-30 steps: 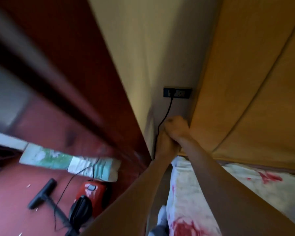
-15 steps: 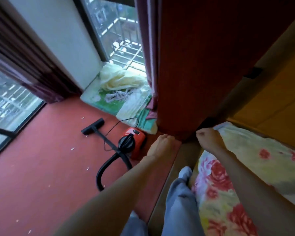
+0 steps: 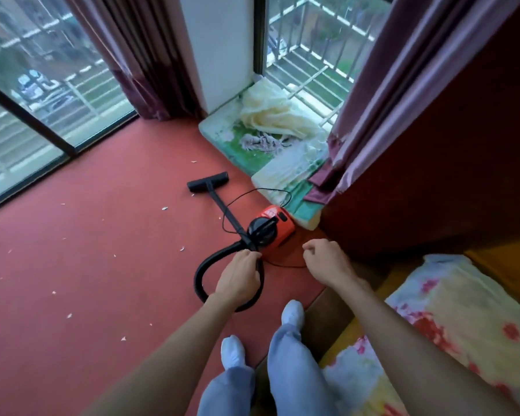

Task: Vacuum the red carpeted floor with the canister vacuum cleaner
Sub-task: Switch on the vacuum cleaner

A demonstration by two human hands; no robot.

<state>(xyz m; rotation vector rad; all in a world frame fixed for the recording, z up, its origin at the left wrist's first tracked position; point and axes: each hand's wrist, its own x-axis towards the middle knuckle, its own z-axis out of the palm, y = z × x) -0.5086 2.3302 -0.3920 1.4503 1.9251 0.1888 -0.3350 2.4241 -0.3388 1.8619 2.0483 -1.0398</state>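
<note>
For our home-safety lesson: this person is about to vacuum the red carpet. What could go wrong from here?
1. The thin power cord trails loose across the carpet just ahead of the socked feet; a step could snag it.
2. The black hose lies in a loop beside them, another possible trip.
3. The curtain hem lies low by the canister; the nozzle might suck it in.

Red carpet [image 3: 87,265], glass windows [image 3: 27,85], purple curtains [image 3: 138,55]

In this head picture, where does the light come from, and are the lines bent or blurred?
Head view: daylight enters through the windows, lighting the red carpet without hard shadows; the curtains slant from wide-angle distortion; the vacuum cleaner looks fairly sharp.
</note>
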